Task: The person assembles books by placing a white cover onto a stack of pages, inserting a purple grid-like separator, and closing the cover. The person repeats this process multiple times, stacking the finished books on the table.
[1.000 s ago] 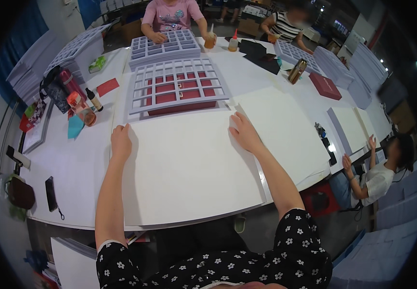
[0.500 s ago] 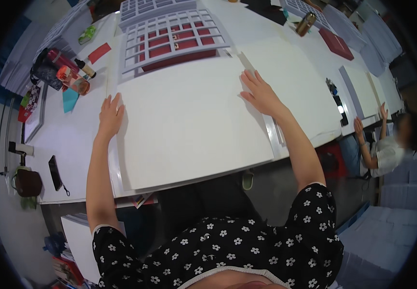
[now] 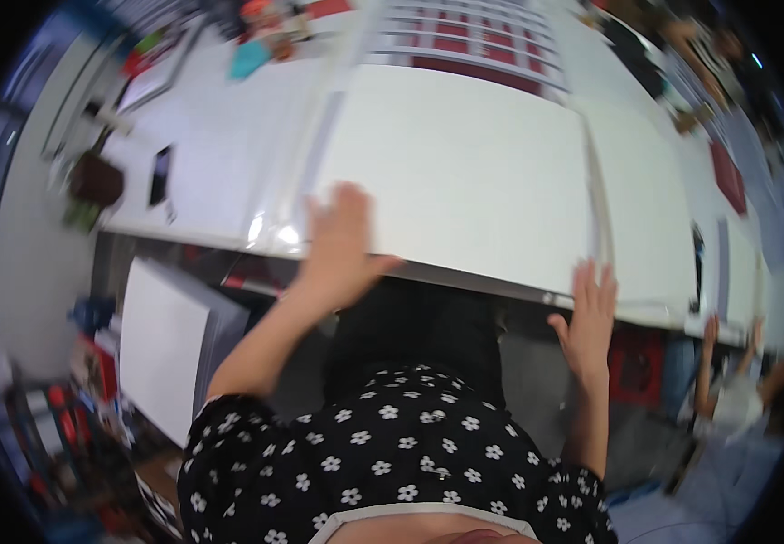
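A large flat white board [image 3: 464, 172] lies on the white table in front of me, its near side along the table's front edge. My left hand [image 3: 342, 240] is at the board's near left corner, fingers spread and somewhat blurred, holding nothing. By the near right corner is my right hand [image 3: 587, 317], its fingers stretched toward the board's edge and its palm over the gap in front of the table. Whether the right fingertips touch the board I cannot tell. Just beyond the board's far edge lies a pale grey grid frame [image 3: 474, 36] with dark red showing through its openings.
A phone [image 3: 161, 177] and a brown bag [image 3: 96, 180] sit on the left. White sheets [image 3: 165, 335] are stacked below the table at lower left. To the right are a dark red box [image 3: 727, 177] and another person's hands [image 3: 711, 331] at the table.
Both hands have drawn back toward me from the board's sides to its near corners. The view has turned left and down, so the table appears shifted right and up.
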Motion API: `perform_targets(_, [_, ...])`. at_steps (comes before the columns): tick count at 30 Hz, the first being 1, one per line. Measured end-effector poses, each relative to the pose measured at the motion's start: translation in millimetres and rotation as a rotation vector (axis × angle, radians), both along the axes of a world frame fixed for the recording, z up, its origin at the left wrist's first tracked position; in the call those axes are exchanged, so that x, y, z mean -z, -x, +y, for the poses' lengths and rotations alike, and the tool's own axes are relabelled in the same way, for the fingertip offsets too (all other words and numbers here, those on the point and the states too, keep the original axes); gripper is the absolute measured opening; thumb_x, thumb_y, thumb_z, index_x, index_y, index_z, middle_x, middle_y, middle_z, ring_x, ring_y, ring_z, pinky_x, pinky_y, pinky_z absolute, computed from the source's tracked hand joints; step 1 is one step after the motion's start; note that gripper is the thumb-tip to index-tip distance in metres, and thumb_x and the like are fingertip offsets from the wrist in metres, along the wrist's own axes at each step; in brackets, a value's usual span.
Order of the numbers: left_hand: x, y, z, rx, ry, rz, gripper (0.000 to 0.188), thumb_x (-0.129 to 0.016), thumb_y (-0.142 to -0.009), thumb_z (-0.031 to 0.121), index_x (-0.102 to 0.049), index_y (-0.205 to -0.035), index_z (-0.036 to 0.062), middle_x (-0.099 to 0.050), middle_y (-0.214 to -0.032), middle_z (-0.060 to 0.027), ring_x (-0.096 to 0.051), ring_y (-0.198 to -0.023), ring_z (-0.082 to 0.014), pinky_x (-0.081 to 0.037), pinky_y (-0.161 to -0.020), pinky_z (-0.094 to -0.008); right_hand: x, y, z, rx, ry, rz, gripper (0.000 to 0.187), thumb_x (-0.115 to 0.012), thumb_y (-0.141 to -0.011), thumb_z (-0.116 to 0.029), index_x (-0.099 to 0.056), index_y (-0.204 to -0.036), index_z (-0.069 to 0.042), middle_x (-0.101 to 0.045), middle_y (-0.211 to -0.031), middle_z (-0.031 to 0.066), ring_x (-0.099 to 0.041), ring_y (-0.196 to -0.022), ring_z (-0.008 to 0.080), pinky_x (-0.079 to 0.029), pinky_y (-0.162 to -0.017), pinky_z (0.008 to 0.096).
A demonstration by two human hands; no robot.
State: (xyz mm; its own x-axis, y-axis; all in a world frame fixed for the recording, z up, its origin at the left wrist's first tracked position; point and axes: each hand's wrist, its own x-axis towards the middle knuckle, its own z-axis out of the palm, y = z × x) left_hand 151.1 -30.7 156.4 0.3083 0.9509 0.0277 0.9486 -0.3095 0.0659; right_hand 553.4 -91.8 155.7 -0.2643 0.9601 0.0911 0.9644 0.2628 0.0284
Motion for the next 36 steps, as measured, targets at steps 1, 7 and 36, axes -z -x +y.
perform_targets(1, [-4.2,-17.1,-8.1,0.050,0.004,-0.093,0.098,-0.068,-0.084,0.053,-0.029,-0.147,-0.0118,-0.026,-0.155,-0.0326,-0.018,-0.148,-0.0444,-0.005,-0.118,-0.0643,3.8,7.0,-6.5,-0.026,-0.072,0.024,0.091,-0.048,-0.089,-0.063,-0.033,-0.150,0.003,-0.030,-0.158,0.0212,-0.019,-0.148,0.0447,-0.017,-0.118,0.0604])
perform_targets(7, [13.0,-94.2,-41.0,0.352,-0.140,-0.363,0.081,-0.075,-0.079,0.043,-0.046,-0.136,-0.0060,-0.040,-0.146,-0.0308,-0.031,-0.142,-0.0481,-0.024,-0.117,-0.0584,19.6,84.8,-5.3,-0.234,-0.133,0.182,0.088,-0.036,-0.094,-0.067,-0.040,-0.144,0.005,-0.040,-0.151,0.0245,-0.028,-0.145,0.0457,-0.017,-0.117,0.0623])
perform_targets(36, [115.6,120.7,74.5,-0.584,-0.348,-0.303,0.062,-0.065,-0.090,0.023,-0.042,-0.142,0.0007,-0.038,-0.149,-0.0247,-0.031,-0.142,-0.0402,-0.028,-0.113,-0.0498,-46.9,95.5,359.2,-0.323,-0.172,0.396,0.078,-0.082,-0.079,-0.024,-0.042,-0.144,-0.007,-0.047,-0.145,0.0200,-0.045,-0.133,0.0374,-0.038,-0.110,0.0458])
